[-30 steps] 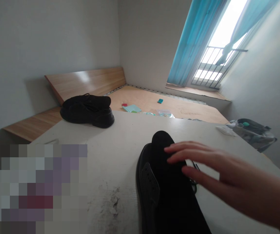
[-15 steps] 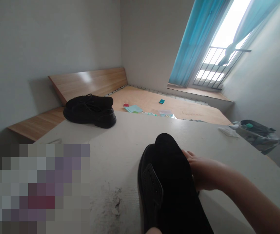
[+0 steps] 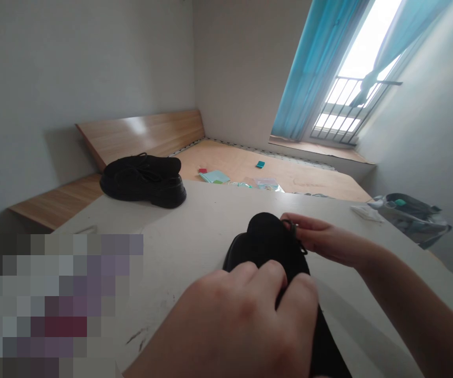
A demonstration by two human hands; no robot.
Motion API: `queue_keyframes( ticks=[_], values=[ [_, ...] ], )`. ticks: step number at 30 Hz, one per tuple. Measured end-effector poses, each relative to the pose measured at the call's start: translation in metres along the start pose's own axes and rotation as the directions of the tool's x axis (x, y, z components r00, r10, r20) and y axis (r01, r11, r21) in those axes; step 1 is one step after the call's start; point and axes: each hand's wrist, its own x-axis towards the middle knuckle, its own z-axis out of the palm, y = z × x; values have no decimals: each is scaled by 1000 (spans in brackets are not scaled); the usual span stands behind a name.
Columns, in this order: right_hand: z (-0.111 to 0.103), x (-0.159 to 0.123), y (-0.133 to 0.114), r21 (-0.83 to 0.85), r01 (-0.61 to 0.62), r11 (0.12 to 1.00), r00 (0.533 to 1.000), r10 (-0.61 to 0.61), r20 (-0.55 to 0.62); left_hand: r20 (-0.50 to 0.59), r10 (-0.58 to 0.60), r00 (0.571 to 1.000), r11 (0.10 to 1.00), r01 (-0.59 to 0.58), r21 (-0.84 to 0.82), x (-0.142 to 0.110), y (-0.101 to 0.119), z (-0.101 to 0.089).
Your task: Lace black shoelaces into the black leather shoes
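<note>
A black shoe (image 3: 266,233) rests on the white table in front of me, its near part running out of the bottom of the view. My left hand (image 3: 254,310) lies over its middle with the fingers curled down onto it; the fingertips are hidden by the knuckles. At the shoe's far right side, my right hand (image 3: 313,233) pinches a black shoelace (image 3: 302,244), which hangs in a short loop below the fingers. The matching black shoe (image 3: 143,181), laced, stands apart at the table's far left corner.
The white table (image 3: 206,231) has dark smudges at the near left. Behind it, a bed board (image 3: 226,152) carries small packets and a teal piece (image 3: 260,164). A white item (image 3: 366,212) lies at the right edge, beside a grey bag (image 3: 411,218). The lower left is pixelated.
My left hand has come up from the bottom edge and over the shoe. My right hand has shifted toward the shoe's far end, and a lace now shows in its fingers.
</note>
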Motion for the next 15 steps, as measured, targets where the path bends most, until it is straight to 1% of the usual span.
queue_keyframes(
  ticks=[2,3,4,6,8,9,11,12,13,14,15],
  values=[
    [-1,-3,-10,138,6,990,999,-1,-35,24,-79,997,997,80,-1,7,1,-8],
    [0,-6,-16,201,10,980,999,0,-47,60,-89,994,996,90,-12,9,1,-11],
    [1,-9,-22,271,11,963,998,7,-65,96,-80,992,996,83,-27,12,1,-13],
    [4,-16,-33,430,26,902,993,26,-113,180,-19,984,996,34,-81,15,0,-14],
    [8,-24,-43,569,51,821,992,25,-126,254,31,967,991,3,-130,17,-2,-12],
    [12,-29,-47,606,55,794,992,28,-126,282,43,958,989,-2,-146,18,-2,-10],
    [21,-39,-53,602,53,797,988,45,-147,281,50,958,988,-5,-155,19,-2,-4],
    [27,-44,-56,570,58,820,978,69,-198,263,54,963,987,-11,-163,19,-1,0],
    [34,-48,-58,513,77,855,960,75,-269,224,58,973,984,-18,-176,20,0,4],
    [41,-52,-61,423,105,900,937,53,-346,179,61,982,981,-25,-193,20,1,9],
    [48,-55,-63,295,120,948,919,6,-394,139,67,988,976,-36,-214,19,2,14]
  ],
)
